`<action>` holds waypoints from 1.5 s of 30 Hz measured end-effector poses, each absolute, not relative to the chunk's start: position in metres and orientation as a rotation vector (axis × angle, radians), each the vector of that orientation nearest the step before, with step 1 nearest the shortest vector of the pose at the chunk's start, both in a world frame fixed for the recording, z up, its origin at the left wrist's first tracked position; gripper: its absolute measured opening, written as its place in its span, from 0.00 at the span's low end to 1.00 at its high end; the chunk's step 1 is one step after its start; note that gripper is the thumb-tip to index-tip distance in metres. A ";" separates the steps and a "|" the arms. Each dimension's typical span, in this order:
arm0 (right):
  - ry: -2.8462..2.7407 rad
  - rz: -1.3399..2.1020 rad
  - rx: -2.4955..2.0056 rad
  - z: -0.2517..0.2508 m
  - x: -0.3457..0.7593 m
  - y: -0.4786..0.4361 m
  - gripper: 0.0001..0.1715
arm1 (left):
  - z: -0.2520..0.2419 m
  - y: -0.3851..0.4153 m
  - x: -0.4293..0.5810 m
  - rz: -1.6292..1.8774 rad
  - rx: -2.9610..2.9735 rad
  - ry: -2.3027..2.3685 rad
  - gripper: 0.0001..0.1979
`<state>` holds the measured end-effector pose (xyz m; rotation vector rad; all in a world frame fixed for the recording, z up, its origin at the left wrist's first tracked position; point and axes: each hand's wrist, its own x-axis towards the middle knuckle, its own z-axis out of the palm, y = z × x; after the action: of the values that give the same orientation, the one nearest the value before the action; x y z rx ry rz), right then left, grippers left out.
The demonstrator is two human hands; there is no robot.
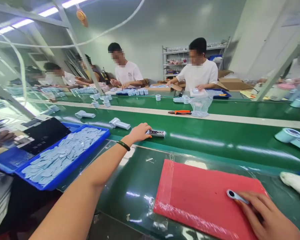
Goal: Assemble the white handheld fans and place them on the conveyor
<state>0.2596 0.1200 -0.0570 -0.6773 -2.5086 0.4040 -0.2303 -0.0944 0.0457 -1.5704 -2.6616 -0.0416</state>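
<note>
My left hand (139,132) reaches forward onto the green conveyor belt (215,136) and its fingers close on a small dark circuit board (156,133). A dark bracelet sits on that wrist. My right hand (265,216) rests at the lower right on a red mat (197,196) and grips a small tool with a round silvery head (232,194). The mat lies on the green table in front of me.
A blue tray (65,173) of several pale blue flat pieces stands at the left, beside a black device. Pale blue handheld housings (119,123) and tape rolls (288,135) lie on the belt. Orange pliers (180,112) lie farther off. Several other people work across the belt.
</note>
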 end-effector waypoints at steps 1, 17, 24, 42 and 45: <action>-2.481 0.416 -0.738 -0.047 0.259 0.114 0.19 | 0.050 -0.092 -0.223 -0.043 -1.584 -2.649 0.15; -2.487 0.792 -0.574 0.023 0.213 0.056 0.12 | 0.037 -0.056 0.001 -0.281 -2.374 -2.092 0.14; -2.560 0.610 -0.479 0.013 0.189 0.047 0.10 | 0.033 -0.058 -0.009 -0.954 -2.509 -1.980 0.09; -2.696 0.965 -0.436 0.004 0.209 0.034 0.21 | 0.028 -0.101 0.027 -0.617 -2.378 -2.044 0.11; -2.714 0.830 -0.426 -0.002 0.207 0.032 0.21 | 0.026 -0.099 0.033 -0.553 -2.328 -2.039 0.12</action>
<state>0.2069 0.0325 -0.0020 -0.4261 -2.7140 0.8299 0.0331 -0.0987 0.0262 -2.3281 -2.0392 -0.5526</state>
